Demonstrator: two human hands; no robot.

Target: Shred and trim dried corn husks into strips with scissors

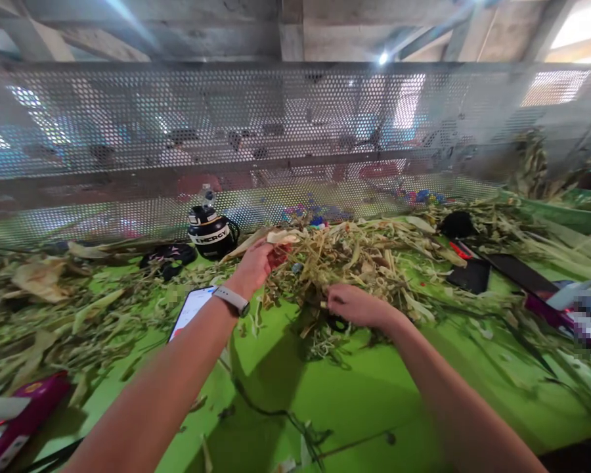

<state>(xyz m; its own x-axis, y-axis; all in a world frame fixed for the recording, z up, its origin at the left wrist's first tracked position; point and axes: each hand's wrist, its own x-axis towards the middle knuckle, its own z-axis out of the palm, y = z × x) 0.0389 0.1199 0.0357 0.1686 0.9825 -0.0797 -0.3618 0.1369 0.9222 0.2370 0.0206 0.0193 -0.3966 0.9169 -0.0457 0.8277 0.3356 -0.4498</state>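
Note:
A heap of dried corn husks and shreds (369,253) covers the back middle of the green table. At its left edge my left hand (260,264), with a pale watch strap on the wrist, has its fingers closed around a pale husk strip (283,237). Lower and to the right, my right hand (354,305) is closed at the front of the heap. Its fingertips pinch together, and what they hold is too small to make out. Just under that hand lies a black loop-shaped item (337,322), partly covered by shreds.
A phone (192,312) lies beside my left forearm. Behind it stands a black jug (211,233). More husks (44,282) spread across the left. Purple devices (24,417) sit at both sides. A perforated metal screen (295,131) borders the back; a green basket (566,211) is far right.

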